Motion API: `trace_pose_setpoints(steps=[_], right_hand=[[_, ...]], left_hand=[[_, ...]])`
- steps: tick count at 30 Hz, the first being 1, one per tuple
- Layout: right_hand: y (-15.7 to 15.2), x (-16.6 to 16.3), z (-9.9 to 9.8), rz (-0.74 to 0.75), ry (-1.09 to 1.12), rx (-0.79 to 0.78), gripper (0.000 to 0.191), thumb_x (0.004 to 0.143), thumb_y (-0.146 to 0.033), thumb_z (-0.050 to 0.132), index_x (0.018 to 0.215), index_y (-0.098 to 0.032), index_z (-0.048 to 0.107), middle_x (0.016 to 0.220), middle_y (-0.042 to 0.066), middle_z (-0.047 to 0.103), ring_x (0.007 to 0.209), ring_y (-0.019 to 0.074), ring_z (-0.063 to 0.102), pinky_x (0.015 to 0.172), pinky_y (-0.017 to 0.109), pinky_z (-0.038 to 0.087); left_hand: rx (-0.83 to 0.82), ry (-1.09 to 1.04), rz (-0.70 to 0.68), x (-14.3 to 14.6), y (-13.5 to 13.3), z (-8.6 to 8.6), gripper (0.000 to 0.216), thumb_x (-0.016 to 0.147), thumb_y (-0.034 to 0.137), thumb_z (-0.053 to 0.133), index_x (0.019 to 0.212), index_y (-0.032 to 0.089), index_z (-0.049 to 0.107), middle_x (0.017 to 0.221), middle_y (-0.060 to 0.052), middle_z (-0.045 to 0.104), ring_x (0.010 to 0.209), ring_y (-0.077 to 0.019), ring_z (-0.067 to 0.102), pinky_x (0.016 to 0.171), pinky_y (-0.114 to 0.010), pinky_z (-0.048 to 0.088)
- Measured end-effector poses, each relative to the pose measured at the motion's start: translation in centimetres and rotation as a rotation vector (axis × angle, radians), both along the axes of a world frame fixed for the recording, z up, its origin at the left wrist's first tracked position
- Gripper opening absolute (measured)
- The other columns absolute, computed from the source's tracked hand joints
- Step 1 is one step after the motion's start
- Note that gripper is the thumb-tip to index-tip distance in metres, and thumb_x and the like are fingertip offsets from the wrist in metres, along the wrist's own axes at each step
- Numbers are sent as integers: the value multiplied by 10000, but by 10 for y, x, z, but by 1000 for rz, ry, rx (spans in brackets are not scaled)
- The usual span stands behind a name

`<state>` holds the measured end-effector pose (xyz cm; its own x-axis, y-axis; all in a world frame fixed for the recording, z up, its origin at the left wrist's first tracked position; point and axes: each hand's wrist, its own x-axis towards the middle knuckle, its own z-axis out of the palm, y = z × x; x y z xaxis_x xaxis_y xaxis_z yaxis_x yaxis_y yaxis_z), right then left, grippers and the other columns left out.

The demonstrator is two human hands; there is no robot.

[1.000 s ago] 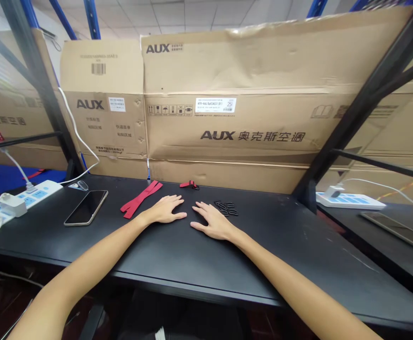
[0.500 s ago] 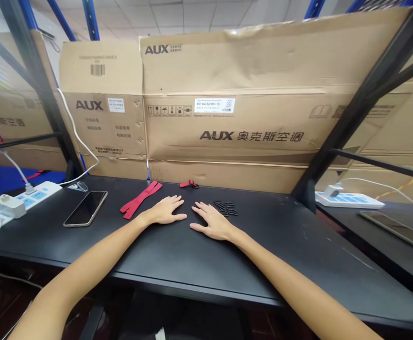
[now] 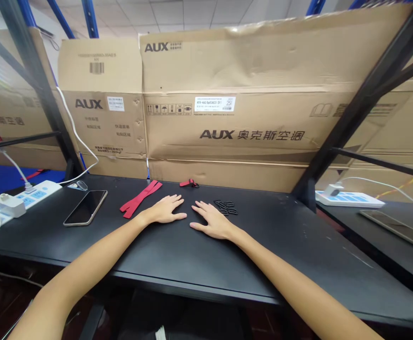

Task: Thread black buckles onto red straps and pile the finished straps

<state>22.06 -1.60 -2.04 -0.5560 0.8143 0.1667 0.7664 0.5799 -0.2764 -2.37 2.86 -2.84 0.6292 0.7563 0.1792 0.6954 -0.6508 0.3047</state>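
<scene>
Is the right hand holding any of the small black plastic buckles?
No, the right hand lies open and flat on the black tabletop, beside the small black plastic buckles, not touching them.

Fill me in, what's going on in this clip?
A person rests both bare hands flat on a black table, holding nothing. The left hand lies just right of two long red straps. The right hand is nearest a small pile of black buckles, with a short red strap lying beyond the gap between the hands. A smartphone lies further left, and flattened AUX cardboard boxes stand behind the table.
</scene>
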Motion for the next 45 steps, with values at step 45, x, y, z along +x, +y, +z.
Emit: trace_pose_setpoints(steps=[45], right_hand=[[-11,-5,-1,-111,-100,65,708,847,-682,290,1365,-216,419,1441,126,353,1350,317,240,1088,502,142]], left_hand=[[171,243,541,9,-30,16,580,875,500,404,1326,135,417,1272,-229,473,1165,-390,439,850,-490,437]])
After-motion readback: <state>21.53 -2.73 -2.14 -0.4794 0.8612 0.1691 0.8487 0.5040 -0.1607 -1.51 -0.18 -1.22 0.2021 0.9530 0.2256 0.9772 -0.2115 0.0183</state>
